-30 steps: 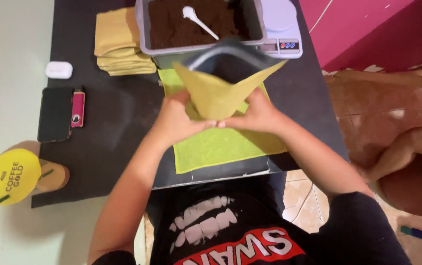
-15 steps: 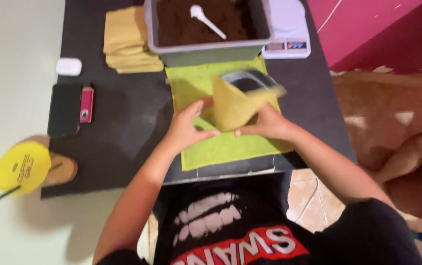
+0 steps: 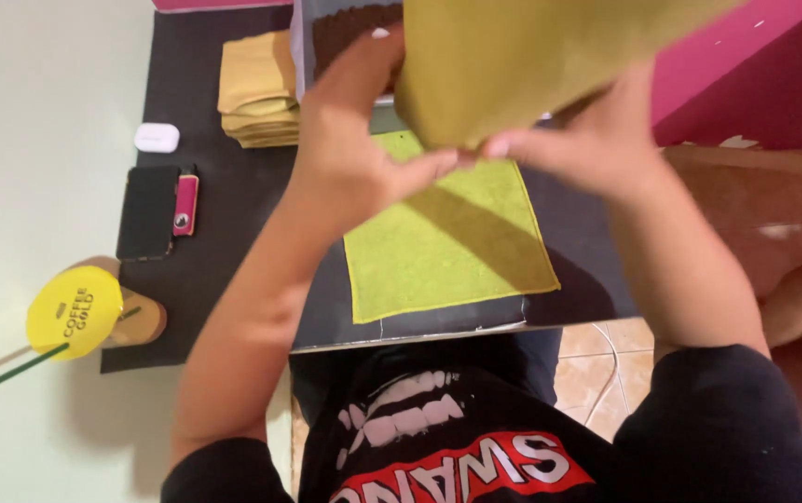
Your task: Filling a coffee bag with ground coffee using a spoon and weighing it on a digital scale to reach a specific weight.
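So, in the head view, the mustard pouch (image 3: 531, 65) is off the table and raised close to the camera at 12 o'clock, above the green cloth (image 3: 447, 233). Whether it is filled or sealed cannot be told; a tub of brown powder (image 3: 349, 28) peeks out behind it. The left hand (image 3: 354, 140) curls up at the pouch's lower left edge, fingers closed on it, thumb reaching toward 3 o'clock. The right hand (image 3: 578, 149) pinches the lower edge, fingertips meeting the left thumb. More pouches (image 3: 256, 88) are stacked at 10 o'clock.
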